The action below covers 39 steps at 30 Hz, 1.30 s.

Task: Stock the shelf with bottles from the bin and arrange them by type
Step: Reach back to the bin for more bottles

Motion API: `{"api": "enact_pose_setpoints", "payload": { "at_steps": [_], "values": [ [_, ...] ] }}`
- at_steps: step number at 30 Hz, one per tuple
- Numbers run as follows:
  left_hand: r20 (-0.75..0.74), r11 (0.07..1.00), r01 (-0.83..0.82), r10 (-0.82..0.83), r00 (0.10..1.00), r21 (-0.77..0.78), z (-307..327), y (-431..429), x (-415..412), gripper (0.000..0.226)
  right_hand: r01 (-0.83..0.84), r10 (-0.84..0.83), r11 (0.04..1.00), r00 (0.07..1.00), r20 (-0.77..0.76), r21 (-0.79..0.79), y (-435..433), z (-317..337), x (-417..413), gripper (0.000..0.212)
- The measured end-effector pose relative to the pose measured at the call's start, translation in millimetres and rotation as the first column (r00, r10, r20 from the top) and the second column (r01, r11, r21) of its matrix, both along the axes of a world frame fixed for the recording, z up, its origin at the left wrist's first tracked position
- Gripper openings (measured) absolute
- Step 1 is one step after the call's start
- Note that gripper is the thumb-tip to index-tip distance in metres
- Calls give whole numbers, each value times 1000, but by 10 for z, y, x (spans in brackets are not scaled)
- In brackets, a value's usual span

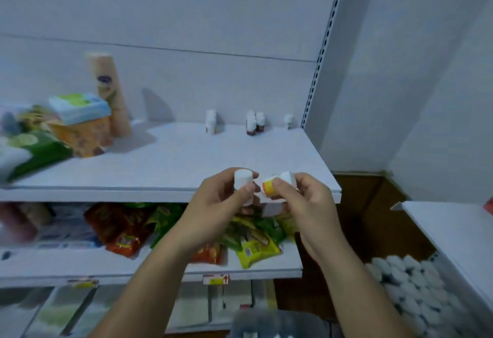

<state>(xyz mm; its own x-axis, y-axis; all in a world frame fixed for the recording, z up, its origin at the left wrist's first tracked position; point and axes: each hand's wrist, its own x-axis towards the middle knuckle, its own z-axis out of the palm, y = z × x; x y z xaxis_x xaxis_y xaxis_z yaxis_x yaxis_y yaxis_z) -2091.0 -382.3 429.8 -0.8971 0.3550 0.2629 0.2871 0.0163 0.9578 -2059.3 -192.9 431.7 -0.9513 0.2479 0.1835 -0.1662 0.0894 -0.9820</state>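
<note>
A: From the head view, what do the hands have?

B: The left hand (221, 204) has its fingers (248, 187) curled round a white-capped bottle (243, 179), thumb on its front. The right hand (304, 196) pinches an orange-labelled bottle (269, 187). Both bottles are held in the air just before the front edge of the upper shelf (186, 161), almost touching each other.

A: Which way do they point?

B: The left one stands upright, long axis vertical, cap up. The right one is tilted, its long axis leaning, with the cap up and to the right and the base toward the other bottle.

A: So this is sorting?

B: I judge so: the labels are being compared before placing. To do it well, turn each label to the eye, then match it to the groups at the back of the shelf: a single bottle (210, 122), a dark-labelled pair (255, 122) and another single (288, 121). Blur hides their print. Set each down upright beside its kind, label forward.

A: And the supply?

B: The bin (410, 284) sits low on the right, packed with white caps.
</note>
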Motion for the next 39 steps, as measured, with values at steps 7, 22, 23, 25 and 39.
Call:
{"api": "enact_pose_setpoints", "payload": {
  "at_steps": [7,22,23,25,39],
  "values": [
    [-189,930,-283,243,952,-234,56,-459,-1138,27,-32,26,975,999,26,219,-515,211,-1003,14],
    [-101,870,-443,432,896,-217,-485,-783,-2453,15,30,-117,897,978,172,440,-1069,-412,-2924,24],
    [-98,872,-449,438,894,-197,-503,-796,-2459,14,26,-120,890,977,178,455,-1095,-415,-2986,24],
    [-91,875,-453,444,891,-172,-507,-809,-2464,12,23,-128,886,972,196,464,-1151,-417,-3078,22],
    [-109,895,-433,422,900,-109,-519,-783,-2491,10,110,-190,899,970,152,423,-1292,-401,-3232,18]
  ]
}}
